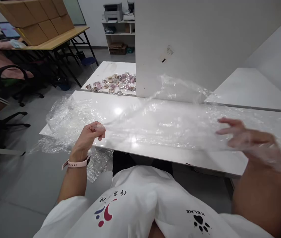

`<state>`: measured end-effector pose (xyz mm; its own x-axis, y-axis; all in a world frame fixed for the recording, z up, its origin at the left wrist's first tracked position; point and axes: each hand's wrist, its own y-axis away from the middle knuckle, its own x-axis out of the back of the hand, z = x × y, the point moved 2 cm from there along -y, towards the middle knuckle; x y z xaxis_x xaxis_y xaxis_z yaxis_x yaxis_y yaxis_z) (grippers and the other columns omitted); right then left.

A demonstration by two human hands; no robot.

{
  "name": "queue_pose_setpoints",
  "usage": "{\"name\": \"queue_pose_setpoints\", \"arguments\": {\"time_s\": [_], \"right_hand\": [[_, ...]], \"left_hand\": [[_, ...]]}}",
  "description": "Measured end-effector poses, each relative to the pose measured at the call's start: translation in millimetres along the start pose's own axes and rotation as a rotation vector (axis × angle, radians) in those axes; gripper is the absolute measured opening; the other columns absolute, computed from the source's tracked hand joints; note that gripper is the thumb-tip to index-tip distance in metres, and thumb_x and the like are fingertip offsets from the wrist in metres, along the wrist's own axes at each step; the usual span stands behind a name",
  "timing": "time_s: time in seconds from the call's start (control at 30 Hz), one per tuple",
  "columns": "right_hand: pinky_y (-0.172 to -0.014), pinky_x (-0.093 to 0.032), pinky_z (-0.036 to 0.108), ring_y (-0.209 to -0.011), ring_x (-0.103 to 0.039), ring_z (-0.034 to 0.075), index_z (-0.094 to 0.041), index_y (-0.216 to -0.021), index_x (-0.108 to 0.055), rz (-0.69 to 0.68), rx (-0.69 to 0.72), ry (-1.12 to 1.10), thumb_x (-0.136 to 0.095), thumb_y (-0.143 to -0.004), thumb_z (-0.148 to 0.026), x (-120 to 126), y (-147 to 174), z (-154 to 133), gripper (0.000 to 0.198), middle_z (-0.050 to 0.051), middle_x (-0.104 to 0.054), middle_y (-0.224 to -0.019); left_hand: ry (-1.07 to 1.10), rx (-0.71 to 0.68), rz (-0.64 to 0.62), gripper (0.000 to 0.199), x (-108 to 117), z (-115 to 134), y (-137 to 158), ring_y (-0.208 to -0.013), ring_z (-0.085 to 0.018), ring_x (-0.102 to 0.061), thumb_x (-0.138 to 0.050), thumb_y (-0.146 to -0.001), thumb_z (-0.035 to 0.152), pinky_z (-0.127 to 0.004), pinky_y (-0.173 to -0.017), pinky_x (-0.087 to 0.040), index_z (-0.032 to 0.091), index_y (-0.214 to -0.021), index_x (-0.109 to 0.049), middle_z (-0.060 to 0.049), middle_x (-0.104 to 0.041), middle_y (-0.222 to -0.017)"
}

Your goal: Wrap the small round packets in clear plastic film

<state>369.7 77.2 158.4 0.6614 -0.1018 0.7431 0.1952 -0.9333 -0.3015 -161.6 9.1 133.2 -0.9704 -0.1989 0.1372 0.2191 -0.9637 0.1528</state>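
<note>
Between 2 hands (pixel 89 134) (pixel 254 140), clear plastic film (pixel 152 132).

I see plastic film (pixel 68 122) over the desk (pixel 204 162) mid-frame, packets (pixel 124 81) on the table (pixel 98 73) behind, cardboard boxes (pixel 42 19) upper left.

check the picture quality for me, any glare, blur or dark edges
Head view: glare spots on the white table; head view: scattered glints on the clear plastic film; head view: the right hand is blurred, the left hand sharper; head view: dark right-hand corners.
</note>
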Motion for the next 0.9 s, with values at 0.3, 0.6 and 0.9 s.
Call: {"name": "queue_pose_setpoints", "arguments": {"time_s": [0.3,0.6,0.9], "right_hand": [[-0.073,-0.059,0.044,-0.112,-0.065,0.033,-0.035,-0.109,-0.073,-0.513,-0.143,-0.003,-0.05,-0.086,-0.073,-55,34,28,0.05,0.007,-0.069,-0.124],[-0.118,-0.033,0.054,-0.148,-0.032,0.031,-0.031,-0.144,-0.051,-0.603,0.098,0.037,-0.042,-0.097,-0.058,-163,-57,6,0.055,0.003,-0.04,-0.158],[-0.113,-0.038,0.059,-0.136,-0.046,0.032,-0.026,-0.142,-0.053,0.051,0.083,0.069,-0.032,-0.103,-0.039,-173,-64,-37,0.046,0.01,-0.057,-0.141]], "left_hand": [[-0.156,0.371,-0.218,0.055,-17,-45,-1,-0.037,-0.006,-0.035,-0.086,-0.059,0.04,-0.018,-0.038,-0.024,0.019,-0.105,-0.064,0.005,-0.054,-0.047],[-0.263,0.341,-0.189,0.048,-9,-36,-7,-0.034,-0.006,-0.025,-0.088,-0.058,0.042,-0.02,-0.038,-0.015,0.02,-0.097,-0.072,0.01,-0.035,-0.04],[-0.8,-0.067,0.005,0.062,13,-4,-5,-0.082,-0.025,-0.066,-0.08,-0.069,0.054,-0.027,-0.059,-0.047,0.026,-0.121,-0.067,-0.008,-0.073,-0.098]]}}
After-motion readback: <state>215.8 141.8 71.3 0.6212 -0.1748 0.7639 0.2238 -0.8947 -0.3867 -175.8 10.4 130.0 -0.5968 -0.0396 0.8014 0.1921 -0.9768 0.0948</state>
